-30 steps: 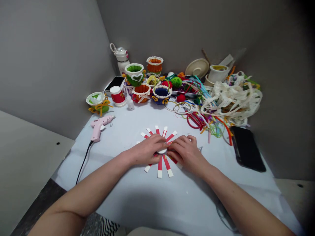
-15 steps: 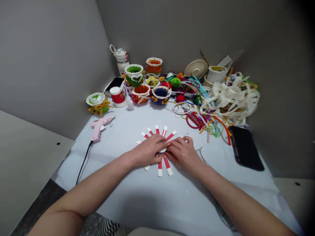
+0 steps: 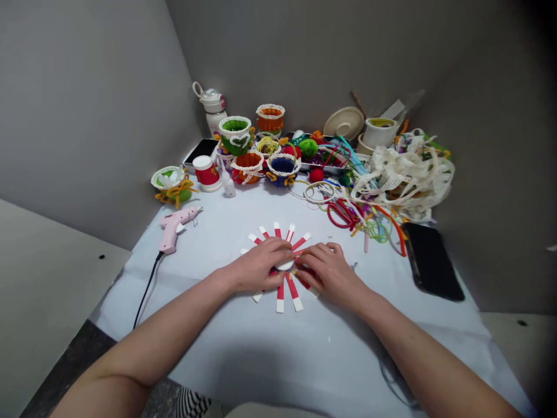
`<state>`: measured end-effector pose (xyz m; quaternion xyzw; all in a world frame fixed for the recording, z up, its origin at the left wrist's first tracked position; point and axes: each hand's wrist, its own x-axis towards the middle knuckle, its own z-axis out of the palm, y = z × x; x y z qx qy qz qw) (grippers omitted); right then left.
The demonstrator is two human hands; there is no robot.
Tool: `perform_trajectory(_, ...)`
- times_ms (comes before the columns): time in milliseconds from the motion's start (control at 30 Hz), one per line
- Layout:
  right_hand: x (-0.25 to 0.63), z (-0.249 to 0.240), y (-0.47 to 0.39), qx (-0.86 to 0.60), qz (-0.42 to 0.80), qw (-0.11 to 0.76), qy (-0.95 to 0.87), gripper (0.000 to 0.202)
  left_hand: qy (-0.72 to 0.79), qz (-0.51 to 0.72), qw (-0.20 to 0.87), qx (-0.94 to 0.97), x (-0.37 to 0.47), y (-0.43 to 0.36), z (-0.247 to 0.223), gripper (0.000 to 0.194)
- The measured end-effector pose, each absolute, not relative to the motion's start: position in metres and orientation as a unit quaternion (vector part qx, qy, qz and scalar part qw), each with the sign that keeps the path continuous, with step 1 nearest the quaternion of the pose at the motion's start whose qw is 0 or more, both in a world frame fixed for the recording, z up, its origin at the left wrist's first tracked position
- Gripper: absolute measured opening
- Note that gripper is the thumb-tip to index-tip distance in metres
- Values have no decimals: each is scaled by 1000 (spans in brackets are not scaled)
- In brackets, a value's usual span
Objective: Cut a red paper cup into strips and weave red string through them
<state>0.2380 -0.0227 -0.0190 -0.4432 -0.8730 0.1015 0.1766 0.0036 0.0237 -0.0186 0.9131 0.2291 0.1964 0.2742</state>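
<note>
A paper cup cut into strips lies splayed flat on the table like a sun. Its strips are red with white ends, and a white round base forms the middle. My left hand grips the base from the left, thumb at the near side and fingers over the far side. From the right, my right hand curls its fingers at the base's edge and over some strips. Both hands hide several of the side strips.
A pink glue gun with a black cord lies at left. Decorated cups, a red-and-white paper cup and a glue bottle stand behind. Red-handled scissors, white lace and a black phone lie right.
My right hand has opened out slightly from the middle, and more of the white base shows between the hands. My left hand stays at the base. The view has shifted a little.
</note>
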Motion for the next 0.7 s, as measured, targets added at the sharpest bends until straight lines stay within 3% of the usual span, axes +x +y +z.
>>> perform_trajectory(100,244,-19,-21,-451,124,164,-869,11,249,208,260,909,4,23,-17,49)
perform_trajectory(233,244,-22,-20,-449,134,161,-869,9,303,191,229,905,7,20,-19,37)
perform_trajectory(500,239,-22,-24,-441,153,173,-867,11,275,177,244,913,3,23,-15,36)
perform_trajectory(700,242,-14,-33,-461,155,115,-866,5,258,150,262,918,-3,28,-10,39)
